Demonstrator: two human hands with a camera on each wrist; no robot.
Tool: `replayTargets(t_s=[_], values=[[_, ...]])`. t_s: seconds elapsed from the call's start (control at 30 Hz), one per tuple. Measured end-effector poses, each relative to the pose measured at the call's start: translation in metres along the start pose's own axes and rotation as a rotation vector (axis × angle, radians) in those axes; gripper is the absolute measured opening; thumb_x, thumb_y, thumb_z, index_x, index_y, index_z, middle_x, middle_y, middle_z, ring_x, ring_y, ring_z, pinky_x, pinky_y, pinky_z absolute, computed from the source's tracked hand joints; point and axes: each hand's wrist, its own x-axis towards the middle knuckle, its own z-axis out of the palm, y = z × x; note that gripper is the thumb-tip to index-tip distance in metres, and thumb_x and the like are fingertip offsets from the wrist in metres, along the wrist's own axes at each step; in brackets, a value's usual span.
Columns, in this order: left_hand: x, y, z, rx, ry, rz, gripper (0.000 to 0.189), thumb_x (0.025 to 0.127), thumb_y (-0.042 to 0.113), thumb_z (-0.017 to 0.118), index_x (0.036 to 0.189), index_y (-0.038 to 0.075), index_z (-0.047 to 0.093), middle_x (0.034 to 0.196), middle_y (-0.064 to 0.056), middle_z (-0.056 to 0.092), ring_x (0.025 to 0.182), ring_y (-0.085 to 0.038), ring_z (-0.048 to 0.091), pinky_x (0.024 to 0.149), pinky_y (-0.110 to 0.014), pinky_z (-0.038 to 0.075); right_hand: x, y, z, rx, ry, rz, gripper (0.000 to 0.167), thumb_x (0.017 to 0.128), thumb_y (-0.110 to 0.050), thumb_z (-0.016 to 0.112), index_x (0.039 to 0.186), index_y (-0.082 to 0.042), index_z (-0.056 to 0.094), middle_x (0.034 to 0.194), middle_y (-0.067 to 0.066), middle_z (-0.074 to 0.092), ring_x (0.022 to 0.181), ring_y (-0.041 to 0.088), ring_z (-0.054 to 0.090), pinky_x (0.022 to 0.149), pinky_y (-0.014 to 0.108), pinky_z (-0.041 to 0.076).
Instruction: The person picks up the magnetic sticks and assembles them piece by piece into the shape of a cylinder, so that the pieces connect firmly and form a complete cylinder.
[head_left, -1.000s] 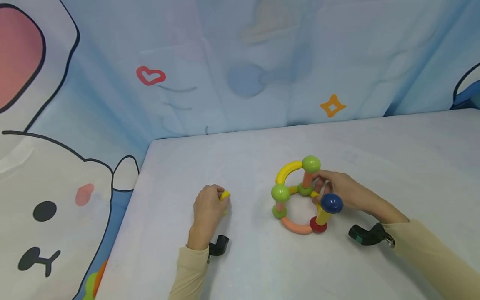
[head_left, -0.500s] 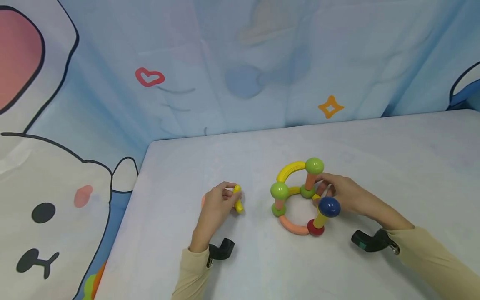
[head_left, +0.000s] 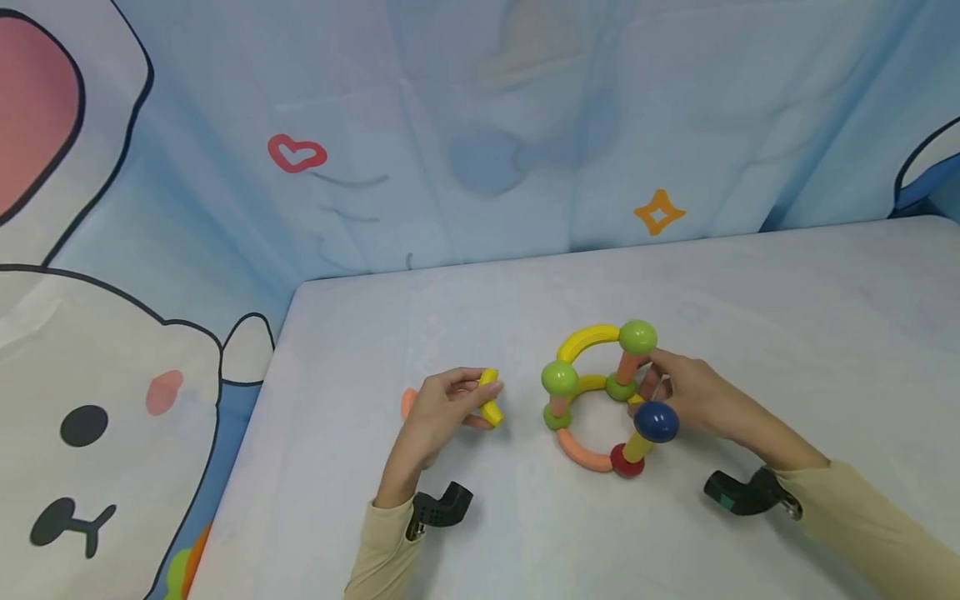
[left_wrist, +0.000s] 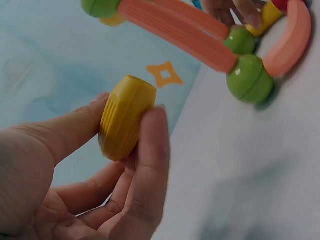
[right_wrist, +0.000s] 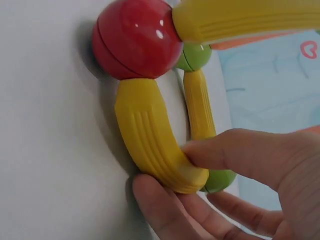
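My left hand (head_left: 442, 408) pinches a short yellow curved rod (head_left: 490, 398) between thumb and fingers, off the tabletop, left of a ball-and-rod toy frame. In the left wrist view the grooved rod (left_wrist: 127, 117) is tilted, one flat end showing. The frame's base is a ring of curved rods, including an orange one (head_left: 583, 452), joined by green balls and a red ball (head_left: 627, 460). Upright rods carry green balls (head_left: 559, 378) and a blue ball (head_left: 657, 422); a yellow arc (head_left: 587, 340) links the green tops. My right hand (head_left: 701, 396) grips the base's yellow curved rod (right_wrist: 150, 140).
An orange piece (head_left: 408, 402) lies on the white tabletop (head_left: 525, 533), partly hidden behind my left hand. Black wrist cameras stick out by both sleeves. A printed curtain (head_left: 450, 100) hangs behind the table's far edge.
My left hand has moved right toward the frame, raising and turning the yellow rod; the orange piece has come into view behind it. The frame has shifted slightly in my right hand's grip.
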Motion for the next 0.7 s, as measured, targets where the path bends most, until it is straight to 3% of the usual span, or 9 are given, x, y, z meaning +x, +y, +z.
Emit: replayTargets(t_s=[0.13,0.3,0.7], values=[[-0.001,0.002,0.001,-0.046,-0.033,-0.016,0.044,0.1,0.014,0.072,0.134,-0.011,0.062,0.117,-0.028,0.069,0.074,-0.015,0.073,0.079,-0.035,0.063,-0.003,-0.002,0.002,-0.001,0.008,0.054,0.057,0.086,-0.014,0.084,0.127,0.009,0.053,0.092,0.012,0.064,0.077,0.025,0.056,0.061,0.035,0.047],[-0.001,0.002,0.002,-0.059,-0.032,-0.013,0.044,0.1,0.013,0.072,0.135,-0.012,0.061,0.115,-0.029,0.069,0.071,-0.014,0.072,0.08,-0.035,0.063,-0.006,-0.002,0.005,-0.01,0.028,0.073,0.057,0.086,-0.014,0.082,0.128,0.009,0.051,0.093,0.013,0.064,0.076,0.024,0.055,0.062,0.035,0.046],[0.001,0.003,0.005,-0.04,-0.019,-0.002,0.047,0.1,0.017,0.073,0.136,-0.01,0.062,0.117,-0.028,0.07,0.071,-0.017,0.074,0.086,-0.036,0.062,-0.015,-0.01,0.018,0.147,-0.041,0.132,0.074,0.093,-0.016,0.08,0.138,0.012,0.028,0.088,0.015,0.062,0.065,0.022,0.07,0.066,0.037,0.051]])
